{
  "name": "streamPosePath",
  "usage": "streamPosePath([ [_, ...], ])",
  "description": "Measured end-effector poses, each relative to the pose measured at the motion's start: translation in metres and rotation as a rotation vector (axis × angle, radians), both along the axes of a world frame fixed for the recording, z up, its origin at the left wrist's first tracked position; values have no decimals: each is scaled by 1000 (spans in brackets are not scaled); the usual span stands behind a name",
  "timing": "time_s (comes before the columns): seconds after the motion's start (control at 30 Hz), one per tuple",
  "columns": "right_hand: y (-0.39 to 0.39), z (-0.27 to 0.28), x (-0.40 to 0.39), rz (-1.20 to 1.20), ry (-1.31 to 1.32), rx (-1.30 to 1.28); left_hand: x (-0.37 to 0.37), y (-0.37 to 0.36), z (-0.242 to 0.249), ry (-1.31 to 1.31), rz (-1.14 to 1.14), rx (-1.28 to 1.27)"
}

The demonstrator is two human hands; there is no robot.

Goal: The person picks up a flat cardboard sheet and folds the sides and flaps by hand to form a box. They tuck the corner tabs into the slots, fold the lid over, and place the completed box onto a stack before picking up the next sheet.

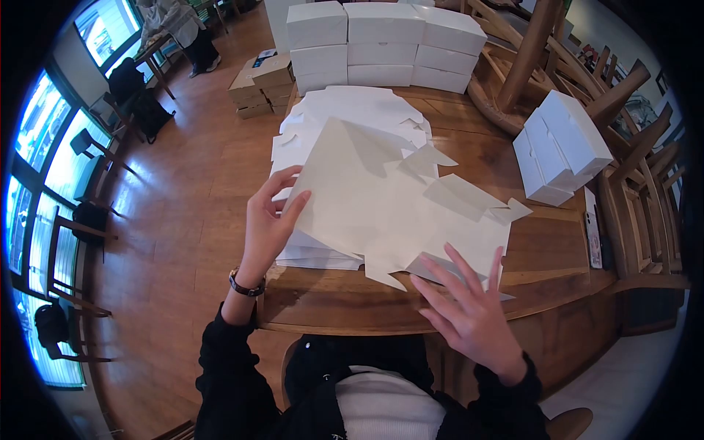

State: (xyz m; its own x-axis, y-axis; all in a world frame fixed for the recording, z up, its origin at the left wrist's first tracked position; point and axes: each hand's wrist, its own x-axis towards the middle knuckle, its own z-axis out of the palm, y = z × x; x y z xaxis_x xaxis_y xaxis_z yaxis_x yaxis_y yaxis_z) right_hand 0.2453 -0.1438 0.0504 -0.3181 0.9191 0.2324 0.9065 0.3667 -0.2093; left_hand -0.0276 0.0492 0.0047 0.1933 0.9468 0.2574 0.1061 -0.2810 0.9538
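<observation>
A flat die-cut box blank (352, 198) of pale card, partly creased along its flaps, is tilted over a stack of similar white blanks (330, 106) on the wooden table. My left hand (275, 213) pinches its left edge between thumb and fingers, a dark watch on the wrist. At the near right end of the blank, my right hand (466, 304) has its fingers spread over a raised flap. The lower edge of the stack shows beneath the blank, close to the table's front edge.
Folded white boxes (381, 44) stand piled at the table's back, with more white boxes (561, 147) at the right. Upturned wooden chairs (528, 66) crowd the right side. Brown cartons (262, 84) sit on the floor. A person (176, 33) stands far left.
</observation>
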Motion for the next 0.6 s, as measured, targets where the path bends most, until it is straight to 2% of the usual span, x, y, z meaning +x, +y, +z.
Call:
streamPosePath([
  [0.1,-7,49,14,40,-53,37,-1,15,15,-14,-50,152],
  [0.2,11,88,28,25,-134,130,2,22,49,-15,-104,175],
  [0.3,46,107,43,-5,-71,226,9,29,77,-2,-166,255],
  [0.4,86,110,50,1,114,312,16,25,109,96,-237,310],
  [0.5,125,102,48,114,314,373,23,26,128,258,-302,408],
  [0.6,146,108,44,131,589,90,32,30,136,328,-339,541],
])
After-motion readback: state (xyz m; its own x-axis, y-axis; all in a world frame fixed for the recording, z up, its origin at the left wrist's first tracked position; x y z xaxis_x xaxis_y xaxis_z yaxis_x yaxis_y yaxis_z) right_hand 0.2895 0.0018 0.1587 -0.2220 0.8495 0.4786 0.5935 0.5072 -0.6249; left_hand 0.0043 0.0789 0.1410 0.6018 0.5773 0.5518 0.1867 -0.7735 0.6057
